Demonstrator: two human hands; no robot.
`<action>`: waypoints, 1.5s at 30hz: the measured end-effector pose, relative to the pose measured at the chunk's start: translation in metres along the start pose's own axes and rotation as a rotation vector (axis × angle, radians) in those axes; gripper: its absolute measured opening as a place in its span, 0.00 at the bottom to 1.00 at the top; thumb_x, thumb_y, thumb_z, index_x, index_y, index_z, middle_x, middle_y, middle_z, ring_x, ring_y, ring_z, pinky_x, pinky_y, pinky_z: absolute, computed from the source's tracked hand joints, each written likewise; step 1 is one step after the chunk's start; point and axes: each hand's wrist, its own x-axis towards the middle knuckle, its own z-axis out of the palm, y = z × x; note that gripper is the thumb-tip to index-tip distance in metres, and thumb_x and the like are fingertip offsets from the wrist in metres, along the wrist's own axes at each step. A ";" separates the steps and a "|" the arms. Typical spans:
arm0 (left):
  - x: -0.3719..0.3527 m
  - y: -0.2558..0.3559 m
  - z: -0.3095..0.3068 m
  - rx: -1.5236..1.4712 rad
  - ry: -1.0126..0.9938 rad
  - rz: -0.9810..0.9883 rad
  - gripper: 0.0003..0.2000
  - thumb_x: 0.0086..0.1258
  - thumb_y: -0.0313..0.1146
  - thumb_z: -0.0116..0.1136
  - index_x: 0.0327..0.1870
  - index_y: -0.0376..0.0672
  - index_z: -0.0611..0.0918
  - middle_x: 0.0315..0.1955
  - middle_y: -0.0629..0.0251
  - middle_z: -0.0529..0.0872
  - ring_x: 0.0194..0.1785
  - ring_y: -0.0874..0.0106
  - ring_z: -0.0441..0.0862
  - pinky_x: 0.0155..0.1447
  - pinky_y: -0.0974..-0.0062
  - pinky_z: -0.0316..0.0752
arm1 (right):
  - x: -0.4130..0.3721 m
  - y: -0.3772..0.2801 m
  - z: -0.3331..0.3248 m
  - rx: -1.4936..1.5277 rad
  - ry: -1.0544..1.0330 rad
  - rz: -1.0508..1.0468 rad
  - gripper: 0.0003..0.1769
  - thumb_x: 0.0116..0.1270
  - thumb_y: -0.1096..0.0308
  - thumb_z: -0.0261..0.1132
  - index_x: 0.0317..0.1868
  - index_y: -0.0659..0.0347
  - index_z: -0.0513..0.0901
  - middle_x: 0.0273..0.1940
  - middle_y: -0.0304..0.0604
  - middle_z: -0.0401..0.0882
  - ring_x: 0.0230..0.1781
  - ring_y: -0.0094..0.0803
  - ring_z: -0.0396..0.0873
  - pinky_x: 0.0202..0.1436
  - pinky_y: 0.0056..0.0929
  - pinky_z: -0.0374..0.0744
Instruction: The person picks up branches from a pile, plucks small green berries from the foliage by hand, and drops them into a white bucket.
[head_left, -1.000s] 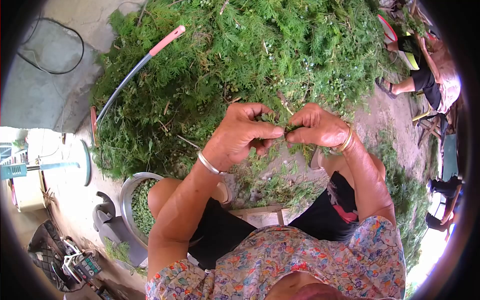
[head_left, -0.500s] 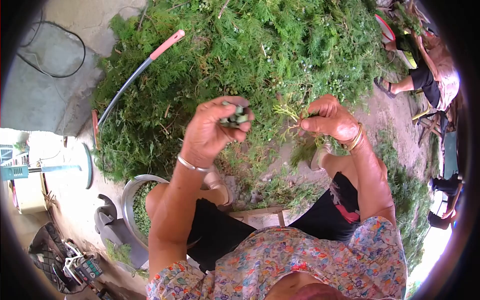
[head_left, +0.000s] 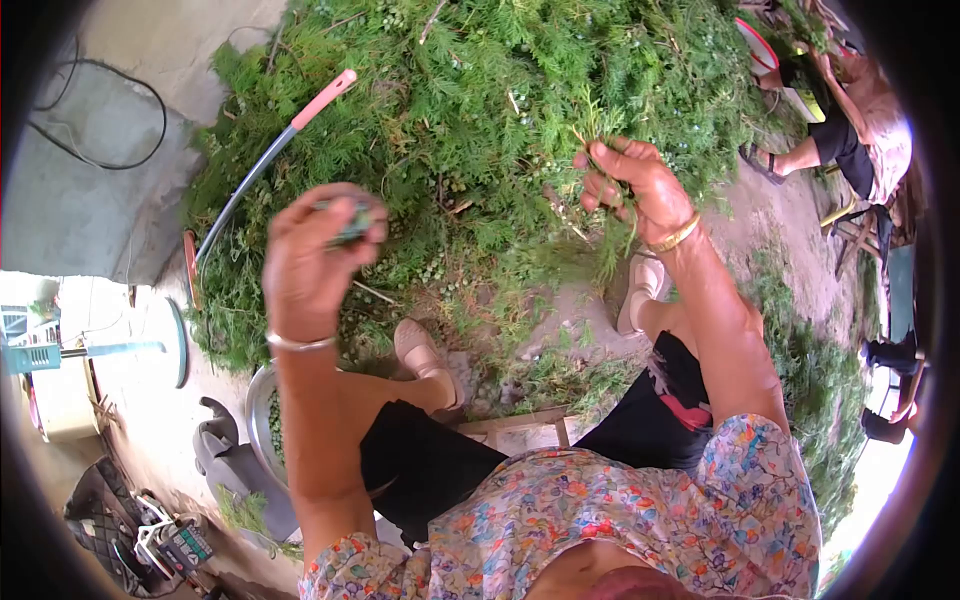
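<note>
My left hand (head_left: pixel 318 255), blurred by motion, is closed around a clump of small green cones (head_left: pixel 354 222). It is held up over the left side of a large heap of conifer branches (head_left: pixel 470 120). Farther right, my right hand (head_left: pixel 645 195) pinches a thin leafy conifer sprig (head_left: pixel 590 125) between thumb and fingers, with more thin stems hanging below the palm. Beside my left knee stands a metal basin (head_left: pixel 252 412) with green cones in it, partly covered by my left arm.
A saw-like tool with a pink handle (head_left: pixel 335 85) leans on the heap's left side. A grey scoop-shaped object (head_left: pixel 230 460) lies by the basin. At left stands a fan (head_left: pixel 172 335). Another person (head_left: pixel 865 150) sits at the far right near a red-rimmed container (head_left: pixel 757 45).
My left hand has swung left with the cones, away from my right hand. My right hand has moved slightly up and left, and its sprig now points upward.
</note>
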 end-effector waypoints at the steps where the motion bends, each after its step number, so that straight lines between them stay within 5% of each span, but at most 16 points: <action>1: -0.010 0.016 -0.004 0.083 0.120 0.065 0.09 0.62 0.29 0.59 0.38 0.31 0.79 0.29 0.54 0.82 0.29 0.69 0.80 0.28 0.80 0.74 | 0.001 -0.002 0.001 0.106 -0.014 0.001 0.15 0.67 0.66 0.59 0.40 0.75 0.76 0.16 0.35 0.68 0.14 0.20 0.61 0.26 0.23 0.70; 7: -0.114 0.042 -0.104 0.690 0.547 -0.020 0.12 0.58 0.28 0.59 0.41 0.31 0.78 0.27 0.60 0.80 0.27 0.71 0.76 0.31 0.77 0.73 | 0.001 -0.009 0.003 0.251 -0.004 0.018 0.16 0.70 0.60 0.54 0.41 0.68 0.72 0.16 0.31 0.60 0.17 0.22 0.59 0.29 0.25 0.68; 11: -0.219 0.009 -0.208 1.752 0.351 -0.348 0.31 0.40 0.29 0.70 0.51 0.35 0.77 0.50 0.43 0.76 0.50 0.51 0.75 0.55 0.61 0.71 | -0.006 -0.018 0.007 0.226 0.014 0.029 0.18 0.69 0.57 0.55 0.43 0.67 0.72 0.17 0.31 0.60 0.18 0.23 0.59 0.26 0.18 0.65; 15: -0.257 -0.006 -0.205 1.975 0.364 -0.530 0.32 0.39 0.30 0.72 0.53 0.36 0.77 0.53 0.44 0.74 0.56 0.50 0.71 0.57 0.60 0.67 | -0.001 -0.007 0.002 0.346 -0.067 0.018 0.18 0.69 0.62 0.55 0.44 0.74 0.72 0.17 0.33 0.60 0.18 0.24 0.58 0.35 0.30 0.71; 18: -0.250 -0.005 -0.200 1.806 0.879 -0.119 0.19 0.53 0.27 0.63 0.46 0.30 0.78 0.44 0.44 0.80 0.46 0.53 0.78 0.52 0.61 0.70 | -0.005 -0.007 0.002 0.381 -0.094 -0.010 0.18 0.69 0.62 0.56 0.44 0.74 0.72 0.17 0.33 0.60 0.18 0.24 0.58 0.35 0.29 0.70; 20: -0.215 0.016 -0.114 1.499 0.923 0.068 0.16 0.57 0.28 0.59 0.44 0.28 0.78 0.37 0.46 0.82 0.40 0.58 0.80 0.49 0.65 0.72 | -0.010 -0.006 0.003 0.456 -0.127 -0.030 0.17 0.69 0.62 0.56 0.42 0.73 0.72 0.17 0.34 0.61 0.18 0.24 0.58 0.34 0.29 0.69; 22: -0.183 0.011 -0.029 0.840 0.756 0.206 0.15 0.62 0.32 0.56 0.42 0.26 0.79 0.33 0.54 0.83 0.36 0.70 0.79 0.43 0.76 0.73 | -0.023 -0.010 0.013 0.474 -0.127 -0.048 0.17 0.69 0.62 0.56 0.41 0.72 0.72 0.17 0.34 0.61 0.18 0.24 0.58 0.33 0.29 0.69; 24: -0.168 -0.019 0.013 1.336 0.484 0.342 0.11 0.65 0.31 0.53 0.40 0.32 0.81 0.33 0.59 0.84 0.37 0.71 0.79 0.46 0.75 0.72 | -0.038 -0.011 0.024 0.506 -0.144 -0.085 0.16 0.69 0.62 0.57 0.40 0.71 0.73 0.17 0.34 0.61 0.17 0.23 0.58 0.33 0.30 0.68; 25: -0.155 -0.040 0.010 1.092 0.261 0.315 0.11 0.66 0.34 0.54 0.39 0.34 0.82 0.32 0.61 0.84 0.37 0.72 0.79 0.45 0.74 0.72 | -0.046 -0.014 0.033 0.500 -0.154 -0.088 0.16 0.69 0.62 0.57 0.40 0.71 0.73 0.17 0.34 0.61 0.17 0.23 0.58 0.33 0.30 0.68; 27: -0.138 -0.067 0.058 0.731 0.116 -0.229 0.15 0.66 0.41 0.56 0.41 0.36 0.81 0.34 0.56 0.84 0.41 0.67 0.80 0.48 0.72 0.73 | -0.068 -0.025 0.052 0.458 -0.133 -0.126 0.15 0.69 0.60 0.56 0.36 0.65 0.73 0.15 0.31 0.59 0.16 0.21 0.55 0.33 0.26 0.63; 29: -0.127 -0.112 0.085 -0.083 -0.062 -0.526 0.18 0.66 0.44 0.56 0.48 0.38 0.78 0.38 0.54 0.83 0.43 0.62 0.81 0.51 0.65 0.74 | -0.092 -0.031 0.067 0.444 -0.138 -0.162 0.14 0.68 0.60 0.56 0.35 0.65 0.74 0.14 0.31 0.59 0.16 0.21 0.56 0.32 0.25 0.63; 32: -0.127 -0.132 0.121 -0.809 -0.210 -0.553 0.19 0.66 0.44 0.57 0.52 0.41 0.75 0.40 0.53 0.82 0.43 0.59 0.81 0.52 0.55 0.75 | -0.127 -0.031 0.078 0.561 -0.234 -0.265 0.17 0.68 0.59 0.56 0.34 0.68 0.75 0.14 0.34 0.60 0.17 0.23 0.59 0.32 0.29 0.68; 37: -0.136 -0.117 0.115 -0.679 -0.031 -0.290 0.13 0.63 0.35 0.61 0.46 0.41 0.77 0.38 0.55 0.83 0.38 0.62 0.83 0.40 0.62 0.81 | -0.185 -0.010 0.075 0.444 -0.161 -0.353 0.16 0.65 0.60 0.61 0.32 0.67 0.78 0.19 0.42 0.71 0.21 0.29 0.68 0.39 0.34 0.74; 39: -0.142 -0.095 0.107 -0.370 -0.005 -0.136 0.10 0.63 0.32 0.62 0.42 0.40 0.77 0.36 0.60 0.83 0.34 0.68 0.82 0.33 0.67 0.81 | -0.209 0.000 0.082 0.379 0.107 -0.339 0.13 0.65 0.62 0.61 0.34 0.67 0.79 0.28 0.48 0.78 0.30 0.36 0.76 0.44 0.40 0.76; 40: -0.152 -0.080 0.115 -0.267 0.142 -0.099 0.09 0.62 0.29 0.63 0.24 0.43 0.75 0.18 0.70 0.77 0.20 0.77 0.77 0.21 0.78 0.70 | -0.216 0.017 0.067 0.398 0.090 -0.273 0.11 0.65 0.66 0.60 0.37 0.68 0.79 0.36 0.52 0.80 0.41 0.43 0.78 0.49 0.46 0.76; 45: -0.159 -0.079 0.083 -0.099 0.074 0.133 0.23 0.60 0.21 0.60 0.11 0.50 0.60 0.14 0.79 0.64 0.16 0.84 0.59 0.21 0.80 0.56 | -0.277 0.043 0.058 0.275 0.228 -0.029 0.10 0.65 0.70 0.59 0.41 0.70 0.79 0.36 0.51 0.81 0.38 0.40 0.80 0.42 0.38 0.80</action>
